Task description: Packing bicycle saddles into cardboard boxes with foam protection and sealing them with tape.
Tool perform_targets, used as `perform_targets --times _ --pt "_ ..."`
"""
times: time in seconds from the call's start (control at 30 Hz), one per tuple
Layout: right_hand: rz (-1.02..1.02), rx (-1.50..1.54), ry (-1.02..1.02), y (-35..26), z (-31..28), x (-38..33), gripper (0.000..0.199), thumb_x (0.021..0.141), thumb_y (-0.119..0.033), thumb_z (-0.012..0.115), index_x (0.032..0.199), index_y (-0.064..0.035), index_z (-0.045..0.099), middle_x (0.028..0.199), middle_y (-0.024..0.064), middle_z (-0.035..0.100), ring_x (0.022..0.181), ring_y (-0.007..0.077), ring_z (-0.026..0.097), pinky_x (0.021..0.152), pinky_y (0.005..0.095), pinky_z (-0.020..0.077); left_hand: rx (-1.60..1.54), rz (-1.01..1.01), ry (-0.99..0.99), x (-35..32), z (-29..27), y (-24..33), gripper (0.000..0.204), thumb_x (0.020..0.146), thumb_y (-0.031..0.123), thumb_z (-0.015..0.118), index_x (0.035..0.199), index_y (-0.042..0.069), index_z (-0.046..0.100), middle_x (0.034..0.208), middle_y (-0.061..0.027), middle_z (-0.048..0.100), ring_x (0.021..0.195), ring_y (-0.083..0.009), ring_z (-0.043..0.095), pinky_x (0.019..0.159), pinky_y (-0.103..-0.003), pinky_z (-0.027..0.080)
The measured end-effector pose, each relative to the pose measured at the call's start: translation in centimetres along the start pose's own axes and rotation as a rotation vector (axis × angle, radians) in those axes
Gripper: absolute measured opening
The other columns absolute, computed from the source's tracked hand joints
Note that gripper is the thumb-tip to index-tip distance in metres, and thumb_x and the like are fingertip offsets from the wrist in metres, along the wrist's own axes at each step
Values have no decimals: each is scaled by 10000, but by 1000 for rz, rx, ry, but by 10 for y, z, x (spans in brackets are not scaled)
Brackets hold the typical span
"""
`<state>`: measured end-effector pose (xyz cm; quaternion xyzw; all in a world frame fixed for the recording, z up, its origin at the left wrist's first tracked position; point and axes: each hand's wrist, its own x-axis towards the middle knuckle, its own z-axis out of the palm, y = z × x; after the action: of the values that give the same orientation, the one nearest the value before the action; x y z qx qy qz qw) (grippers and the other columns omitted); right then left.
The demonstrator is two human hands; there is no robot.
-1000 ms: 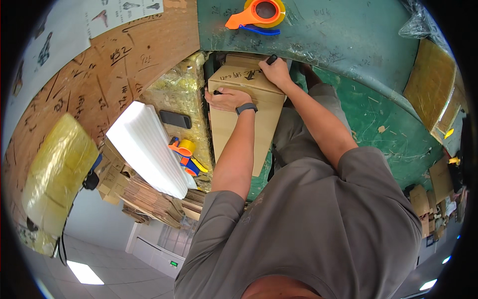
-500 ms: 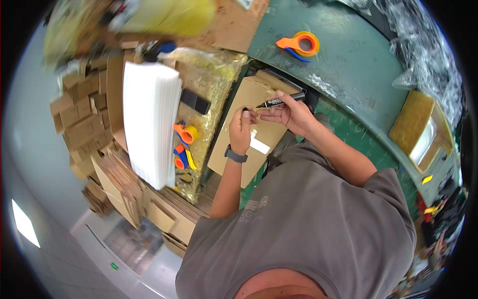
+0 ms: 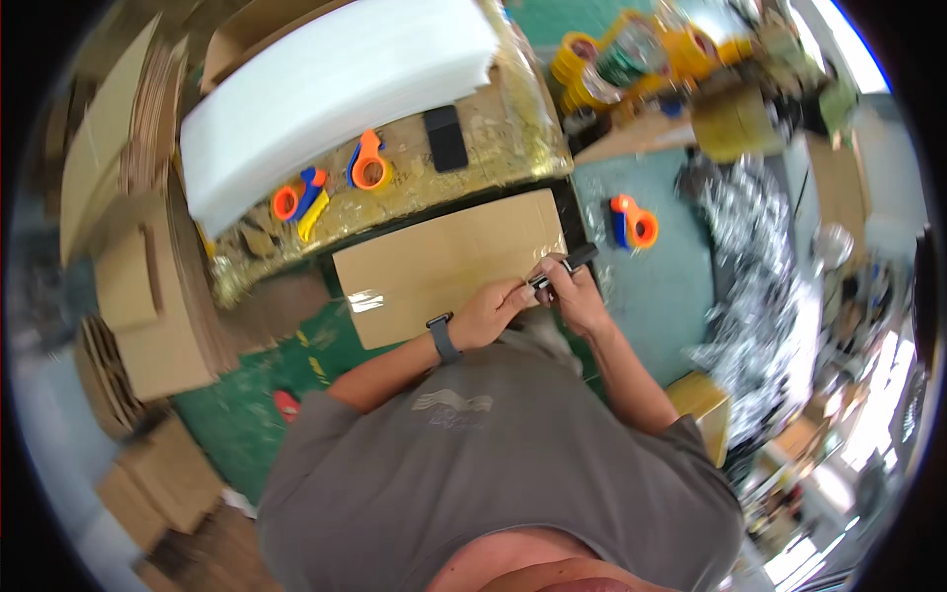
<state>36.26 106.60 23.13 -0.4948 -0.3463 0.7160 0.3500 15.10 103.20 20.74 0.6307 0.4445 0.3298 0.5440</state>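
A flat brown cardboard box (image 3: 444,261) with clear tape on its surface lies on the green table (image 3: 651,286) in front of me. My left hand (image 3: 490,314), with a dark watch at the wrist, pinches one end of a small dark tool (image 3: 562,266) at the box's near right edge. Closed around the same tool is my right hand (image 3: 575,296). The two hands touch each other over the box's corner.
An orange tape dispenser (image 3: 634,222) lies on the table right of the box. Beyond the box sit further orange dispensers (image 3: 367,163), a black phone (image 3: 446,138) and a stack of white foam sheets (image 3: 335,89). Flattened cartons (image 3: 138,296) pile at the left; yellow tape rolls (image 3: 592,59) lie far right.
The view has swung around, so the box now lies crosswise. My hands have come together over the box's corner, both closing on the small dark tool.
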Motion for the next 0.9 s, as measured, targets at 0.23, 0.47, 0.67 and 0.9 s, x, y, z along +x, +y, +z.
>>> perform_targets --times 0.23,0.47,0.67,0.9 --pt "254 -377 36 48 -6 197 572 1078 -593 699 859 -66 674 653 8 535 543 151 494 531 337 384 -575 -452 208 14 18 -139 471 1188 516 517 1107 94 712 791 28 563 625 -99 518 582 -284 473" --pt "67 -1406 407 58 -79 314 870 1046 -719 534 1269 85 780 1327 371 727 1334 521 665 1092 571 534 933 -656 983 -115 -112 -277 858 1007 527 749 1589 -49 493 1631 -330 515 1539 -470 475 1276 -549 382" --pt "-20 -1211 472 197 -175 219 1074 992 -807 592 1456 161 622 1444 402 665 1419 517 621 1173 526 500 36 -1006 915 -211 -169 -331 928 1009 742 627 1452 -74 644 1349 -338 733 1324 -476 685 1134 -523 539" --pt "440 -242 19 236 -159 135 826 1148 -712 290 1750 -153 378 1761 118 437 1621 319 389 1341 489 328 174 -1050 1059 -198 -138 -309 828 1012 715 588 1334 -29 752 1353 -295 754 1276 -453 722 1121 -534 552"
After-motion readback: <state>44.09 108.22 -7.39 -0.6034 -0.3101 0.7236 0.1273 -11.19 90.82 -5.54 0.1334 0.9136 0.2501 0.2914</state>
